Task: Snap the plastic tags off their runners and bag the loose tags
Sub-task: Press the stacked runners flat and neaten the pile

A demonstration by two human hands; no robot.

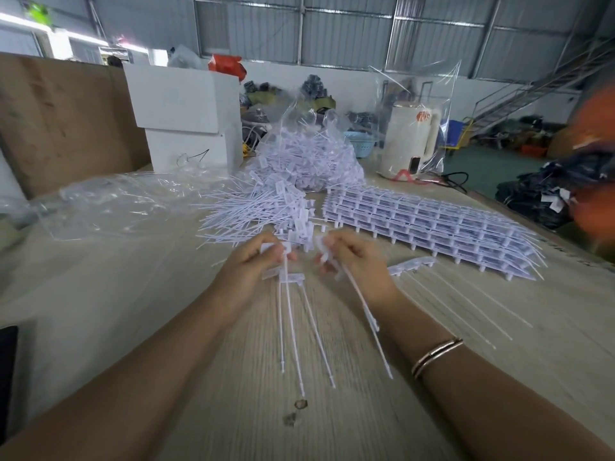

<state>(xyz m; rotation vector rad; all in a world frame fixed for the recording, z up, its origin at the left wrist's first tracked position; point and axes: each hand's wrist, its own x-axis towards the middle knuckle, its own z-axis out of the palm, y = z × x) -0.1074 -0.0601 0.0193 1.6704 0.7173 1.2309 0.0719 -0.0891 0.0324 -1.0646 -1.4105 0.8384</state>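
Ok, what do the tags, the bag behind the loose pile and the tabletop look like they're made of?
Tags: thin white moulded plastic, matte, with long slender tails. Bag: clear glossy plastic film, crinkled, tags visible through it. Tabletop: pale wood-grain surface with fine streaks, probably laminate or veneer; the picture cannot settle which.

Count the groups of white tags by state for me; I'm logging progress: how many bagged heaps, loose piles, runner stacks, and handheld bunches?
Bagged heap: 1
Loose pile: 1
Runner stack: 1
Handheld bunches: 2, one in the left hand, one in the right hand
Total: 5
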